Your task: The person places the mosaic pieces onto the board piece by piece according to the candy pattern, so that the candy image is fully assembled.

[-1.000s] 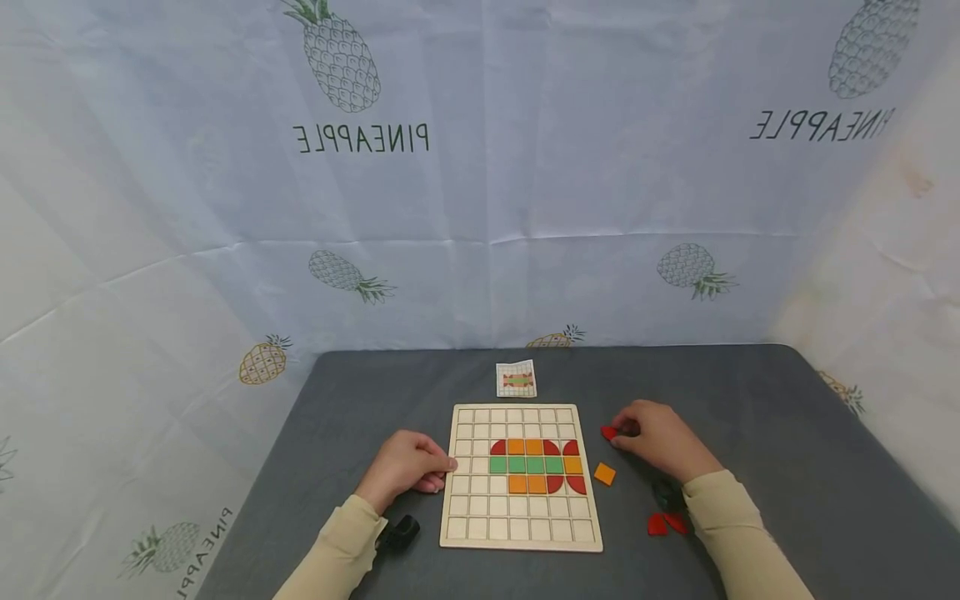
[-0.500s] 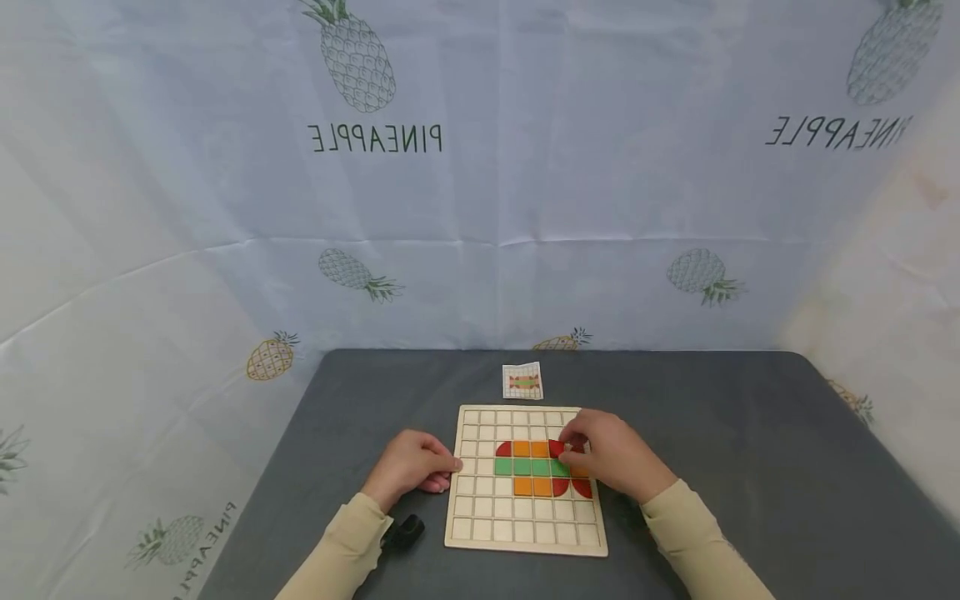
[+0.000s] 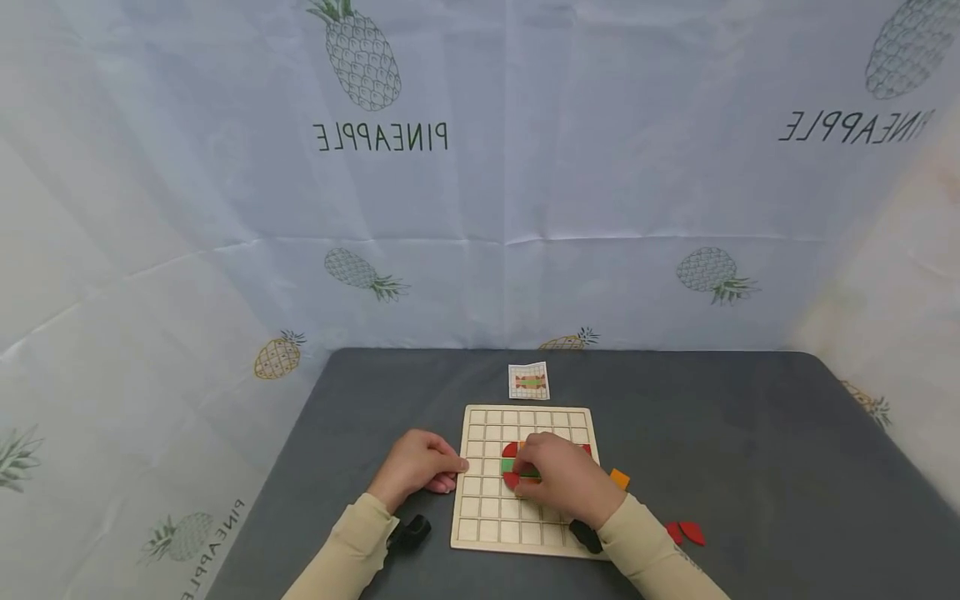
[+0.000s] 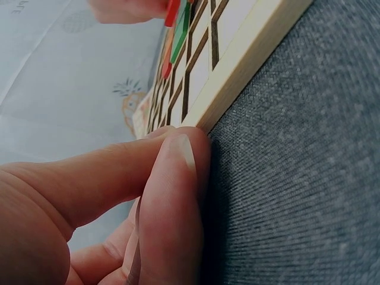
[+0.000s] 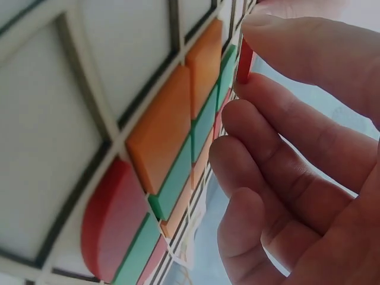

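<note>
A wooden grid board (image 3: 480, 508) lies on the dark table. My left hand (image 3: 416, 467) pinches its left edge (image 4: 228, 83) between thumb and fingertips. Over the board's middle, my right hand (image 3: 566, 477) holds a red tile (image 5: 244, 59) with one rounded side between thumb and index finger. The tile is at the left end of the pattern, just below the green row. Orange square tiles (image 5: 161, 130), green square tiles (image 5: 205, 122) and red quarter-round tiles (image 5: 116, 225) fill cells of the board. In the head view my right hand covers much of the pattern.
A small pattern card (image 3: 528, 382) lies behind the board. Right of the board is a loose orange square tile (image 3: 619, 478). More red tiles (image 3: 692, 532) lie beside my right sleeve (image 3: 652, 542). A pineapple-print cloth (image 3: 487, 167) hangs behind the table.
My right hand has picked up a red tile from right of the board and carried it left over the pattern. My left hand stays at the board's edge. The head view has shifted slightly.
</note>
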### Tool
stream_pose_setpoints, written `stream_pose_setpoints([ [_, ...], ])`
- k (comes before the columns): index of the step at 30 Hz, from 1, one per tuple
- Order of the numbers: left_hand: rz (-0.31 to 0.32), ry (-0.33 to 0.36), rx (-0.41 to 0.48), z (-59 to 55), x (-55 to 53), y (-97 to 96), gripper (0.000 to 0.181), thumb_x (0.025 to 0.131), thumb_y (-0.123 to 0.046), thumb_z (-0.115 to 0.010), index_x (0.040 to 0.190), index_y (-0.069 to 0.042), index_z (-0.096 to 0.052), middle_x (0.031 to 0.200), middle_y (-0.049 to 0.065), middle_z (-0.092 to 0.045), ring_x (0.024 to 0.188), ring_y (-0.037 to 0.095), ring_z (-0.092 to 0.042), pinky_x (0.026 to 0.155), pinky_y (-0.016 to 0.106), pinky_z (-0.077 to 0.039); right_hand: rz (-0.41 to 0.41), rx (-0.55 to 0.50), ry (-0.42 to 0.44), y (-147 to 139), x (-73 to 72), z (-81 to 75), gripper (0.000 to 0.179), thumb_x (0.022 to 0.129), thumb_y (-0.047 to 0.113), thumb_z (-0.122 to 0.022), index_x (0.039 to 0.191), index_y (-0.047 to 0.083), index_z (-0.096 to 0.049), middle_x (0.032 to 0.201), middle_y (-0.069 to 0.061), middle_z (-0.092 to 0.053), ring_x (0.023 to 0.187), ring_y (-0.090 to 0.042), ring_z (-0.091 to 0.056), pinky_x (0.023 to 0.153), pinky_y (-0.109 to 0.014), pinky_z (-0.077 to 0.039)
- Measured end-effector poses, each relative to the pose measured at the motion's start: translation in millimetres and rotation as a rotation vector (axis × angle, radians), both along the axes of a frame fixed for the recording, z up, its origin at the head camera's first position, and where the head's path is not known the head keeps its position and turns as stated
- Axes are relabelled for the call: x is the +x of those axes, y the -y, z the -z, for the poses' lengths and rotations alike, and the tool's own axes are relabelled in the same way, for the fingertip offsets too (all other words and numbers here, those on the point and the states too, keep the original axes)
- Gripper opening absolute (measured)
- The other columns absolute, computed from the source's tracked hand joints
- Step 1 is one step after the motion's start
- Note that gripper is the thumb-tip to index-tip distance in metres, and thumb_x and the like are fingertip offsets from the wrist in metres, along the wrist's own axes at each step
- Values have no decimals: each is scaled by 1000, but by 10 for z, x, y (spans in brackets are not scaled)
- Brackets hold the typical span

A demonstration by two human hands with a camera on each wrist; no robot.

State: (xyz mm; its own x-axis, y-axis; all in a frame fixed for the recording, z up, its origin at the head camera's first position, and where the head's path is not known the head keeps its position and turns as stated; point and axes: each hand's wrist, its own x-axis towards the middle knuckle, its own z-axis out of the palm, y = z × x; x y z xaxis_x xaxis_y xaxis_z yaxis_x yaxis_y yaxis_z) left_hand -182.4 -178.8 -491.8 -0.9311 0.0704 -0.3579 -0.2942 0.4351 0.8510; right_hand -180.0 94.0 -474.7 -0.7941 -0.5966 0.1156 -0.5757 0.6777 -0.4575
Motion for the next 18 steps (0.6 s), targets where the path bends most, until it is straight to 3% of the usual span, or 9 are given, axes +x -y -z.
stream_pose_setpoints([
  [14, -8, -15, -31, -27, 10, -14, 20, 88, -22, -92, 93, -6, -82, 77, 8, -78, 62, 11, -73, 61, 30, -66, -15, 10, 10, 40, 32, 12, 16, 86, 24, -93, 92, 18, -80, 85, 8, -60, 75, -4, -46, 65, -20, -45],
  [18, -8, -13, -29, -25, 5, -19, 19, 88, -22, -92, 93, -6, -82, 77, 8, -78, 62, 11, -73, 61, 30, -66, -11, 27, 0, 56, 38, 13, 15, 87, 24, -93, 92, 18, -80, 86, 9, -62, 76, -3, -47, 67, -22, -48],
])
